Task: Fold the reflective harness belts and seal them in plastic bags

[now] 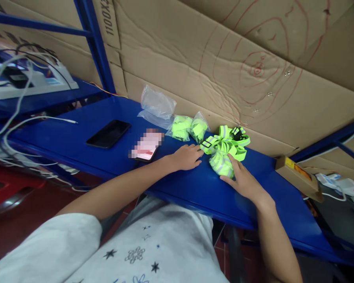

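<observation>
My right hand (243,181) grips the near right side of a clear bag (220,164) packed with a folded neon-yellow reflective strap, its thumb below and fingers above. Just behind that bag lies a loose heap of neon-yellow reflective straps (227,142) with silver stripes and a black buckle (206,144). My left hand (188,157) lies on the blue table with its fingers apart, the tips by the left end of the loose straps; nothing shows in it. Further back are two more bagged straps, one on the left (181,127) and one on the right (199,127).
An empty clear plastic bag (157,103) lies against the cardboard wall (171,51). Left of my hands are a lit phone (147,145) and a dark phone (108,134). White cables and a power strip (35,86) stand at far left. An open cardboard box (297,177) sits right.
</observation>
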### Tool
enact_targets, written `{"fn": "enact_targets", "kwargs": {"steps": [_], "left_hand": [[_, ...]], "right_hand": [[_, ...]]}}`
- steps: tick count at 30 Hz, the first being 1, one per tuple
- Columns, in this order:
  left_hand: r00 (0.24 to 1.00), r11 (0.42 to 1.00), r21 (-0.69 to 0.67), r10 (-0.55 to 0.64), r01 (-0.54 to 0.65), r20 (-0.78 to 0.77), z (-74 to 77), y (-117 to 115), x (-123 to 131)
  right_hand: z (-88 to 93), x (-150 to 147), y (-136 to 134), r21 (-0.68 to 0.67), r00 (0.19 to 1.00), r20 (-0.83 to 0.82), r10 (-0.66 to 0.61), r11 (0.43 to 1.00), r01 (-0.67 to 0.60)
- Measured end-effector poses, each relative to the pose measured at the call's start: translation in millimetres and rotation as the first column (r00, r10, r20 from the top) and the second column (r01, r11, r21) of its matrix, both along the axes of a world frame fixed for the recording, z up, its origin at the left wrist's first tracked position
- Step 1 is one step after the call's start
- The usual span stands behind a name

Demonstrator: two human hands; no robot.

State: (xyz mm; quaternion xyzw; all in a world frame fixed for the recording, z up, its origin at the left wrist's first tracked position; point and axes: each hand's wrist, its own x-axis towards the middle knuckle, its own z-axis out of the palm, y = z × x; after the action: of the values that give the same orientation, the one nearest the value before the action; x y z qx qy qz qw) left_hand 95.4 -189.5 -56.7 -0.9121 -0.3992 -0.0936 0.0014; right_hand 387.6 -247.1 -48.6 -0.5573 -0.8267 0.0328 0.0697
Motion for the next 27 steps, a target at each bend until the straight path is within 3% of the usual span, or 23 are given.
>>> {"fn": "enact_targets", "kwargs": {"steps": [27], "left_hand": [[0.998, 0.999, 0.016, -0.048, 0.048, -0.029, -1.9, -1.1, -3.6]], "right_hand": [[1.0, 2.8, 0.6, -0.036, 0.998, -0.057, -0.003, 0.999, 0.001]]}}
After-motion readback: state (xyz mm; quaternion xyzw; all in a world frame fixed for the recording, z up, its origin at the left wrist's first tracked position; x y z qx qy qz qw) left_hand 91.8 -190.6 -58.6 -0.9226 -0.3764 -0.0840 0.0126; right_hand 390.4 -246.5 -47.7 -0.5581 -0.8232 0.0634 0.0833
